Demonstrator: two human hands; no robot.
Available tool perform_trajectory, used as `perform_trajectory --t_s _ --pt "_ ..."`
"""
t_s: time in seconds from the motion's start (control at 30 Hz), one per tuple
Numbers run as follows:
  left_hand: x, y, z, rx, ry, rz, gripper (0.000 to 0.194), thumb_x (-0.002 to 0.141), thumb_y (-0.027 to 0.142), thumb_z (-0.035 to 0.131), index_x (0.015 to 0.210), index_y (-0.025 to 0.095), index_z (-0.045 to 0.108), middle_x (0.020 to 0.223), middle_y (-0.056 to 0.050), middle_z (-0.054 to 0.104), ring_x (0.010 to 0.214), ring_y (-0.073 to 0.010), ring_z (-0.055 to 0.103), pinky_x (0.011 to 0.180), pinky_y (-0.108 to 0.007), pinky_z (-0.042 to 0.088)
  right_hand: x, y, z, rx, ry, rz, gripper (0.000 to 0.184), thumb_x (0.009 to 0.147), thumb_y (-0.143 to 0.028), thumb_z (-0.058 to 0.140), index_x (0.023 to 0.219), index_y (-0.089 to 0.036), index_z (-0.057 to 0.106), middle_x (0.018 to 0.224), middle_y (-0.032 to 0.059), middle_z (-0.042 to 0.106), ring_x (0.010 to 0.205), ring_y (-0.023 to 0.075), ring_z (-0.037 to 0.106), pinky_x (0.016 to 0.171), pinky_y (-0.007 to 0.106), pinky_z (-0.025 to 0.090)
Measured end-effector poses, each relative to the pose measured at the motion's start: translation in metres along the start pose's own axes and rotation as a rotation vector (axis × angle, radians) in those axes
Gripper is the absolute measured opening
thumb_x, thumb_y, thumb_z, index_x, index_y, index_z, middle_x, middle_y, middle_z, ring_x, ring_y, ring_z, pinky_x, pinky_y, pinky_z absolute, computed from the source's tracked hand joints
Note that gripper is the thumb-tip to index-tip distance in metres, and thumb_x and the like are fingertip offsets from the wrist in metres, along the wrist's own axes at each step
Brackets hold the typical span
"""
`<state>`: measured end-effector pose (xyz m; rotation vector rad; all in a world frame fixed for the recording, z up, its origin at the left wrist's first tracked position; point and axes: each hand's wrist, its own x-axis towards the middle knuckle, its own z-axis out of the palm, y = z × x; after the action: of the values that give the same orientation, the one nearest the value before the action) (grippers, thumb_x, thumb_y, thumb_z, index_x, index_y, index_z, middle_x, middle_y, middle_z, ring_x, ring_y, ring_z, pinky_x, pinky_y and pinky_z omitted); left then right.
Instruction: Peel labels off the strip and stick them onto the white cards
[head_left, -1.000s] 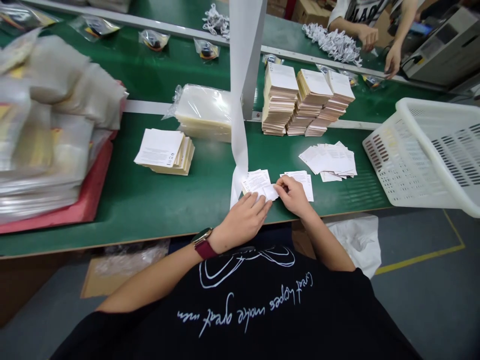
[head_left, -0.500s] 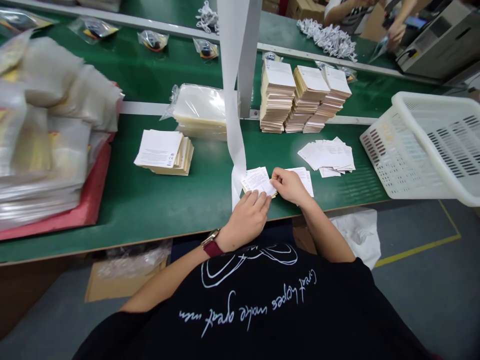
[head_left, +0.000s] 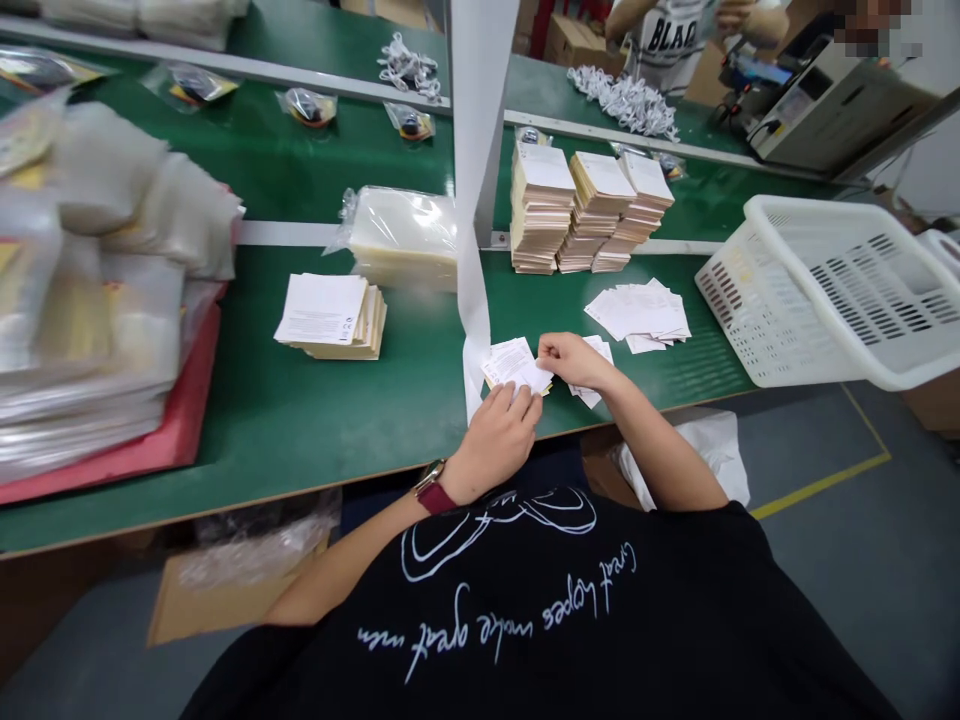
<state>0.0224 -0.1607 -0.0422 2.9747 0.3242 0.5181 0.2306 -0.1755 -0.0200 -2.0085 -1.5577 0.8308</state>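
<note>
A small pile of white printed cards [head_left: 514,362] lies on the green bench right in front of me, with a yellowish edge showing beneath. My left hand [head_left: 501,440] rests its outstretched fingers on the pile's near edge. At the pile's right corner, my right hand [head_left: 568,360] pinches the edge of a card between thumb and fingers. More white cards [head_left: 602,348] lie under my right hand and wrist, partly hidden by them. Farther right is a loose spread of white cards [head_left: 641,312].
Left are a card stack [head_left: 321,308], a wrapped pack of clear sleeves [head_left: 405,225] and heaped plastic bags [head_left: 142,300]. A white strip [head_left: 471,270] hangs by the post. Tall card stacks [head_left: 541,215] stand behind; a white basket [head_left: 795,300] sits right. A person [head_left: 667,40] is across the bench.
The camera view has shifted a little, so the basket and tall stacks appear farther left. Both hands stay at the card pile, and the right hand keeps its pinch at the corner.
</note>
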Motion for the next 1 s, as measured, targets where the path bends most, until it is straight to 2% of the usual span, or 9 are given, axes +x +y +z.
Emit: perform_trajectory --t_s 0.1,0.17,0.3,0.4,0.53,0.73,1.0 --pt "0.004 -0.006 -0.005 -0.070 0.027 -0.039 0.036 0.090 0.018 0.047 0.122 0.005 0.056 0.110 -0.017 0.063 0.103 -0.0283 0.059 0.093 -0.043 0.051 -0.016 0.012 0.007 0.130 0.085 -0.104 0.013 0.081 -0.025 0.054 0.071 -0.021 0.046 0.064 -0.0050 0.046 0.062 0.0125 0.041 0.062 0.026 0.031" --pt "0.011 -0.015 -0.006 -0.132 0.043 -0.104 0.037 0.092 0.018 0.046 0.126 0.006 0.054 0.110 -0.016 0.065 0.099 -0.0261 0.061 0.088 -0.041 0.054 -0.026 0.018 0.013 0.121 0.157 -0.175 0.013 0.085 -0.027 0.052 0.074 -0.022 0.047 0.069 -0.0031 0.048 0.066 0.0143 0.044 0.066 0.028 0.034" --pt "0.029 -0.037 0.003 -0.227 0.004 -0.179 0.044 0.092 0.009 0.044 0.136 0.013 0.051 0.135 -0.014 0.057 0.120 -0.0252 0.058 0.100 -0.041 0.052 -0.035 0.026 0.023 0.007 0.226 -0.278 0.014 0.089 -0.024 0.049 0.076 -0.022 0.049 0.074 0.0011 0.054 0.073 0.0179 0.047 0.073 0.032 0.036" --pt "0.036 -0.046 0.013 -0.243 -0.047 -0.203 0.042 0.093 0.007 0.042 0.130 0.015 0.058 0.140 -0.014 0.054 0.126 -0.0260 0.055 0.105 -0.044 0.048 -0.036 0.029 0.027 -0.100 0.252 -0.352 0.016 0.093 -0.023 0.046 0.078 -0.022 0.052 0.075 0.0033 0.056 0.076 0.0198 0.048 0.075 0.034 0.037" --pt "0.036 -0.047 0.019 -0.213 -0.062 -0.211 0.042 0.092 0.006 0.046 0.130 0.016 0.061 0.141 -0.014 0.054 0.128 -0.0255 0.054 0.108 -0.043 0.046 -0.038 0.033 0.030 -0.335 0.331 -0.481 0.021 0.096 -0.022 0.044 0.081 -0.020 0.057 0.076 0.0053 0.058 0.077 0.0209 0.047 0.074 0.034 0.036" --pt "0.037 -0.045 0.014 -0.156 -0.107 -0.209 0.046 0.088 0.004 0.050 0.130 0.019 0.062 0.145 -0.013 0.051 0.128 -0.0255 0.054 0.108 -0.043 0.046 -0.043 0.033 0.033 -0.605 0.465 -0.676 0.023 0.092 -0.008 0.045 0.081 -0.019 0.063 0.074 0.0052 0.058 0.075 0.0200 0.043 0.072 0.034 0.032" --pt "0.035 -0.046 0.015 -0.153 -0.103 -0.202 0.044 0.091 0.007 0.046 0.130 0.020 0.061 0.144 -0.012 0.052 0.127 -0.0234 0.053 0.108 -0.042 0.045 -0.048 0.030 0.032 -0.676 0.506 -0.708 0.025 0.091 -0.008 0.046 0.082 -0.021 0.065 0.075 0.0033 0.059 0.076 0.0177 0.044 0.082 0.036 0.030"
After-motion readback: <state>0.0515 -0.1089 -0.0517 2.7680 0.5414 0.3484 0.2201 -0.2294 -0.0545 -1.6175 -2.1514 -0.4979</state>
